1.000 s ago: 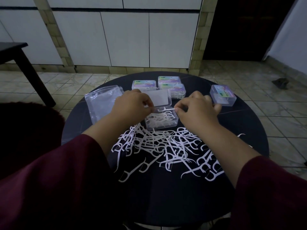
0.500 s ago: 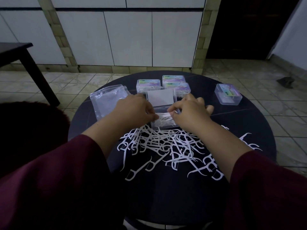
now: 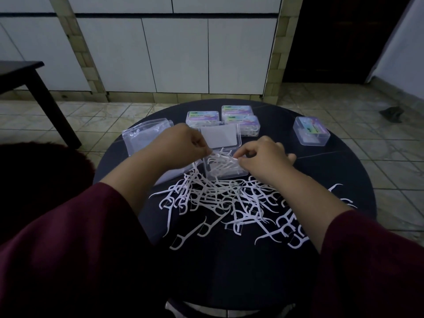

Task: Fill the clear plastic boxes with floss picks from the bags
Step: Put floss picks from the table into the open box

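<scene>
White floss picks (image 3: pixel 229 203) lay heaped mid-counter before the open clear box (image 3: pixel 226 167).
Left hand (image 3: pixel 181 145) and right hand (image 3: pixel 263 157) each pinched picks over that box; an emptied bag (image 3: pixel 144 138) lay toward the counter's left edge.

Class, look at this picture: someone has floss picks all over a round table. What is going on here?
A person is packing floss picks into an open clear box in the middle of the dark round table. Both the left hand and right hand pinch a bunch of picks over the box. A loose pile of picks waits in front. Three labelled boxes with closed lids sit behind, a fourth off right, and a clear bag lies left.
</scene>
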